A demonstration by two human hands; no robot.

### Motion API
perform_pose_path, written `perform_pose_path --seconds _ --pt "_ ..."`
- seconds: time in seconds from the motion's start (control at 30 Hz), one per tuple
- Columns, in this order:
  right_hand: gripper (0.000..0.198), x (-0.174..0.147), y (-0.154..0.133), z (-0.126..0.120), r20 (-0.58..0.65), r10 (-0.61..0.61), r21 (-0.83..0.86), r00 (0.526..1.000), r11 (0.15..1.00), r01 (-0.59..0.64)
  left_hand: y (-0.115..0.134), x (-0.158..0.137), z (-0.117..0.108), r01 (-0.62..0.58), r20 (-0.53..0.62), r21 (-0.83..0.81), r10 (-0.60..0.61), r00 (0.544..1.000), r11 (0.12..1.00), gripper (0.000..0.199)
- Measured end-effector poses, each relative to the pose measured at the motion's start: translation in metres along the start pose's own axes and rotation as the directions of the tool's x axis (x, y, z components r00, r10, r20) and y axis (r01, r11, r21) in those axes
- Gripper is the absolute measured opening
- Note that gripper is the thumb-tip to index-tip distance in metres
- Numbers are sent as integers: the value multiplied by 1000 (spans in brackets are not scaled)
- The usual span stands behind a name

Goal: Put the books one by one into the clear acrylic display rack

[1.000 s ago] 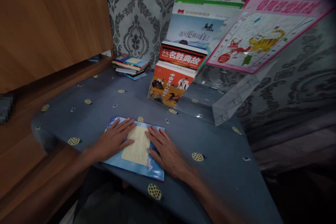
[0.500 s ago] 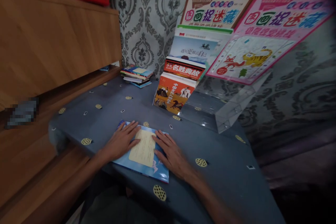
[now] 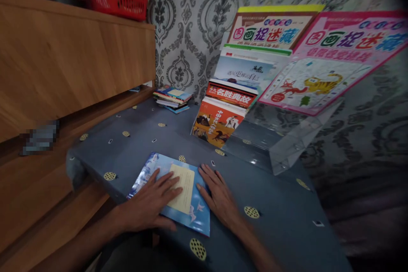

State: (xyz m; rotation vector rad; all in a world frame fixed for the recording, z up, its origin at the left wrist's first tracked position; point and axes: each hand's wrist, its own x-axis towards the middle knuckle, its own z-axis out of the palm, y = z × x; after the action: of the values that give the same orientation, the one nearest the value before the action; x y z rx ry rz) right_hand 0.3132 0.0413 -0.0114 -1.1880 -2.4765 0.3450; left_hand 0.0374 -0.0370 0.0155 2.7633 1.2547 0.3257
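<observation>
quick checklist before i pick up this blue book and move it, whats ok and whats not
1. Left hand on the blue book: ok, palm and fingers lie flat on its cover.
2. Right hand placed: ok, fingers rest at the book's right edge, partly on the tablecloth.
3. Grip on the book: not ok, both hands are flat and open, no fingers under an edge.
4. Book support: not ok, its near edge sits right at the table's front edge.
5. Path to the clear book stand: ok, only bare cloth lies between.
6. Free slot in the stand: cannot tell, the standing books hide its tiers.
</observation>
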Motion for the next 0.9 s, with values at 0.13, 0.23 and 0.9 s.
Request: perform_pose_path --seconds 0.13,0.23,0.9 --pt "55 0 -4 -2 5 34 2 999 999 -34 4 -7 -3 -39 43 25 38 998 999 82" --pt "56 0 -4 -2 9 52 23 999 998 -53 5 -6 0 -51 78 121 41 996 991 71" --pt "67 9 -6 -27 -124 379 881 917 468 -74 10 43 -88 344 1 -825 -608 794 448 48"
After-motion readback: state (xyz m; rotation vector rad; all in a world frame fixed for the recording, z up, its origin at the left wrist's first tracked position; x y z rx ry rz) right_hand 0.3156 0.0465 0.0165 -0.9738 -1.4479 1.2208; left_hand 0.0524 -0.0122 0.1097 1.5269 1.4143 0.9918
